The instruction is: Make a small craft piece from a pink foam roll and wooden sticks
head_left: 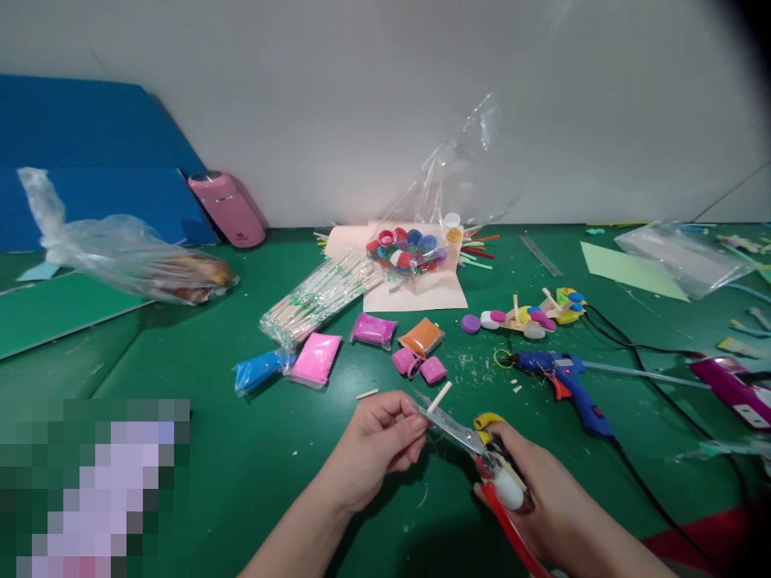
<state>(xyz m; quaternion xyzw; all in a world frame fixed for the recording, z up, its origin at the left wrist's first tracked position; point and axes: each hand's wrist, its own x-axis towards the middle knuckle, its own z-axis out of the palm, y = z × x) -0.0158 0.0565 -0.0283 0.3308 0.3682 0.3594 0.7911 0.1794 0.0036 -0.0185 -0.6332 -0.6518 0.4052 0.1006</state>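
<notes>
My left hand [385,433] is closed, thumb and fingers pinched at the lower end of a short pale wooden stick [442,396]. Beside those fingertips, the metal blades of a pair of scissors [454,432] cross the stick. My right hand [530,482] grips the scissors, which have a yellow and black handle. A long red handle [511,526] also sticks out below this hand; whether it belongs to the scissors I cannot tell. A white rounded piece [511,490] shows against the right palm. Another short stick [367,394] lies just beyond my left hand.
A blue glue gun [560,373] with a black cord lies to the right, near a model of caps and sticks [530,317]. Clay packets [315,359], bagged sticks [319,297] and a bag of bottle caps [409,249] lie ahead. A pink flask [229,210] leans at the back.
</notes>
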